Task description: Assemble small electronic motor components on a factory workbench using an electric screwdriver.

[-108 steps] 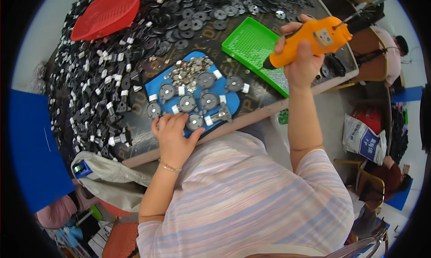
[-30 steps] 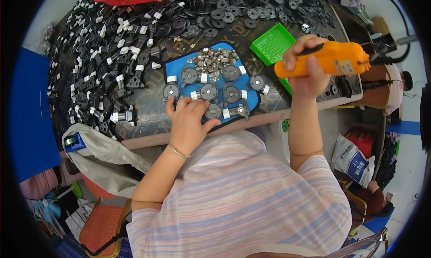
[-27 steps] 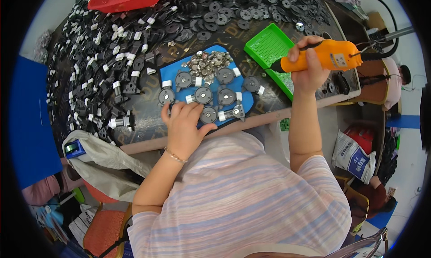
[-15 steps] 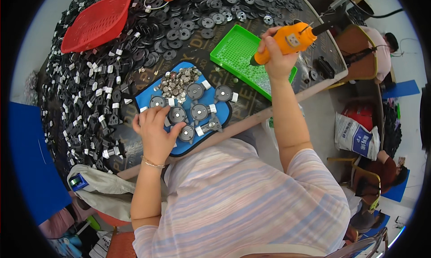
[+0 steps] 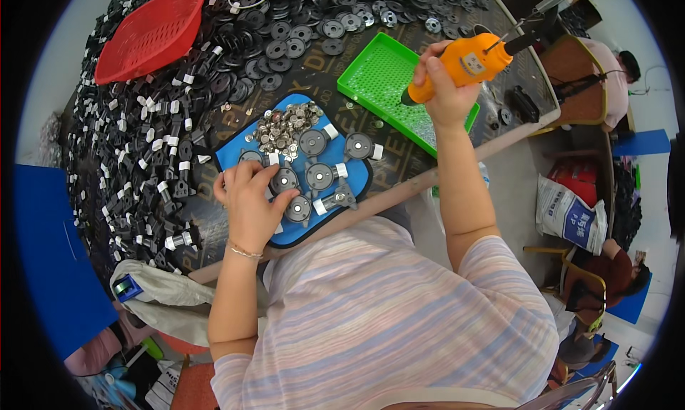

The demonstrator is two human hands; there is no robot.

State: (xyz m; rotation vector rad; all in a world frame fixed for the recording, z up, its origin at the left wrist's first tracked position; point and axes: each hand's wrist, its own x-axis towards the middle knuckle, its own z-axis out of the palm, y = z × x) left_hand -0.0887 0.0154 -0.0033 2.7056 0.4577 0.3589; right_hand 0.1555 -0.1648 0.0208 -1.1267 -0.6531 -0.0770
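Observation:
My right hand [image 5: 451, 93] grips an orange electric screwdriver [image 5: 467, 64], its dark tip held over the green tray [image 5: 382, 71]. On the blue mat [image 5: 239, 145] at the table's near edge, my left hand [image 5: 253, 200] has its fingers and thumb bent around a grey-disc caster [image 5: 284, 179]; part of it is hidden by the fingers. More casters with white tabs lie close by, one right below the thumb [image 5: 298, 209], others to its right [image 5: 320, 175]. A heap of small silvery metal caps [image 5: 285, 125] sits on the mat's far part.
Black parts with white tabs [image 5: 153, 167] cover the table's left side, and dark discs [image 5: 294, 48] lie piled at the back. A red basket [image 5: 151, 36] rests on the heap. From the screwdriver's rear, a dark cord [image 5: 524, 41] runs up right. Other people sit at the right.
My left hand has shifted slightly right, and its fingers are more bent around the caster. The screwdriver in my right hand has moved a little to the right.

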